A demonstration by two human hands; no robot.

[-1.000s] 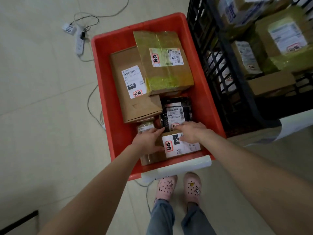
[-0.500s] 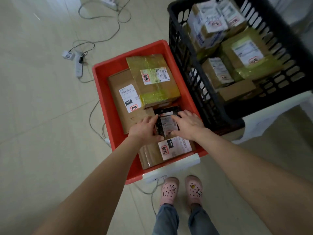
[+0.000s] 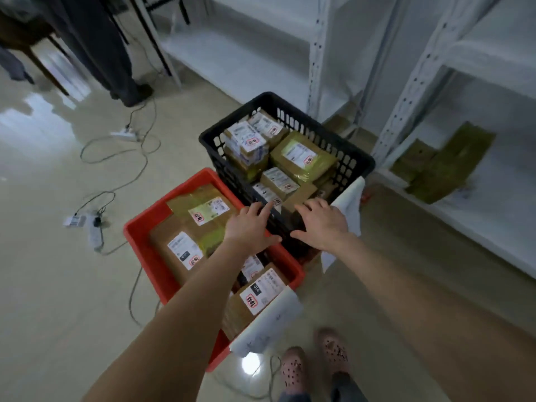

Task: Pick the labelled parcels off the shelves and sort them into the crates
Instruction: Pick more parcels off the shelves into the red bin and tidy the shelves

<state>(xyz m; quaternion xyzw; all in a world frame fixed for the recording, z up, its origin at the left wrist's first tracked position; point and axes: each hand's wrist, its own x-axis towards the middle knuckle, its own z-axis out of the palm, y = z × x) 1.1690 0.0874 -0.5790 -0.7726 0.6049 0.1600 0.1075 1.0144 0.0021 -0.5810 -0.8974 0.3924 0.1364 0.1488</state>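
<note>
Head view: left hand [image 3: 250,227], right hand [image 3: 322,224], grip wide, empty, at black crate [image 3: 215,146] beside red crate [image 3: 139,237]; cables [image 3: 116,146] left.

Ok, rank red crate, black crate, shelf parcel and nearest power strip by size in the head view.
Red crate and black crate: look alike, red is nearer, so unranked.
Then shelf parcel.
Smallest: nearest power strip.

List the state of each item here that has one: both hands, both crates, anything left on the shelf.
left hand: open, fingers spread, holds nothing, at the black crate's near edge.
right hand: open, holds nothing, beside the left hand.
red crate: holds parcels, labels up.
black crate: piled with labelled parcels, beside the red crate.
green-taped parcel: lies on the low shelf, not yet picked.
</note>
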